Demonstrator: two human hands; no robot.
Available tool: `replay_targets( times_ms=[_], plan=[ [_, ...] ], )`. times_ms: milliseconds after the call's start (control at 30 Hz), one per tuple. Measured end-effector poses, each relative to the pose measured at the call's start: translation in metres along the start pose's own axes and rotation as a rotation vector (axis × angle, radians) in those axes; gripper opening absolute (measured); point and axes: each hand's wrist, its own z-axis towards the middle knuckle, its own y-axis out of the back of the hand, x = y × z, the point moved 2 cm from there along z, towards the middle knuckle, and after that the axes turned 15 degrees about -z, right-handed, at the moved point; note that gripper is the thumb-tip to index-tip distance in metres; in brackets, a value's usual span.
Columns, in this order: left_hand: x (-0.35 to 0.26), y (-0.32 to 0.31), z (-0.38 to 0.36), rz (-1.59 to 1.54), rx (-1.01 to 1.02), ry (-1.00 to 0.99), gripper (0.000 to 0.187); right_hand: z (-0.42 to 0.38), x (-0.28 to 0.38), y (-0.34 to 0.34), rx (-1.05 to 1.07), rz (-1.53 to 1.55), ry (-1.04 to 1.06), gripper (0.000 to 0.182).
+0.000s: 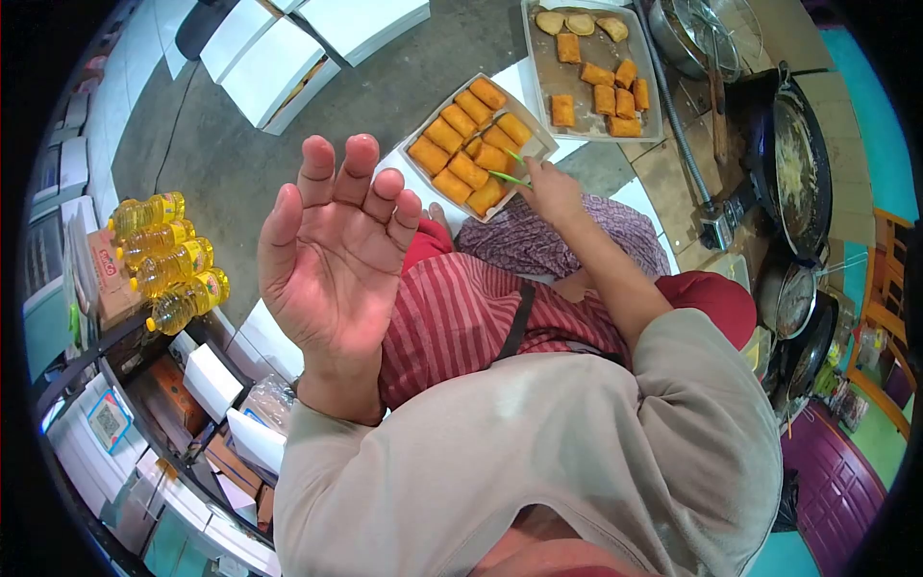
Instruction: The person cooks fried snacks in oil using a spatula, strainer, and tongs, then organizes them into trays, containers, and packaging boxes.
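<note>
My left hand (341, 245) is raised, palm up toward the camera, with its fingers apart and nothing in it. Green tongs (510, 178) are held in my right hand (553, 192), their tips over the right part of an open box (546, 144). Golden-brown fried rolls (447, 135) lie in rows in that box. Just beyond it, a clear plastic tray (639, 135) holds more fried rolls (604, 99) and several flat, half-round fried pieces (580, 24) along its far end.
White boxes (264, 62) stand at the upper left. Several oil bottles (173, 264) are on the left beside a carton (111, 274). A large pan of oil (798, 168), a metal bowl (692, 38) and smaller pans (788, 298) are on the right.
</note>
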Motion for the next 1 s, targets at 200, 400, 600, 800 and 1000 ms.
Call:
replay_targets(
  times_ms=[200,400,600,800,1000],
  plan=[
    [0.002,0.003,0.002,-0.015,0.040,-0.006,0.037,0.030,0.003,-0.027,-0.026,0.072,-0.014,0.042],
    [0.007,0.004,0.006,-0.029,0.055,0.014,0.039,0.020,0.024,-0.030,-0.049,0.189,-0.121,0.040],
    [0.016,0.003,0.012,-0.010,0.037,0.034,0.036,0.023,0.009,-0.021,-0.062,0.191,-0.060,0.043],
    [0.019,0.005,0.017,0.001,0.048,0.039,0.039,0.008,-0.005,0.003,-0.029,0.086,-0.049,0.043],
    [0.024,0.006,0.022,-0.018,0.043,0.059,0.039,0.007,0.004,-0.005,-0.013,0.044,-0.046,0.039]
  ],
)
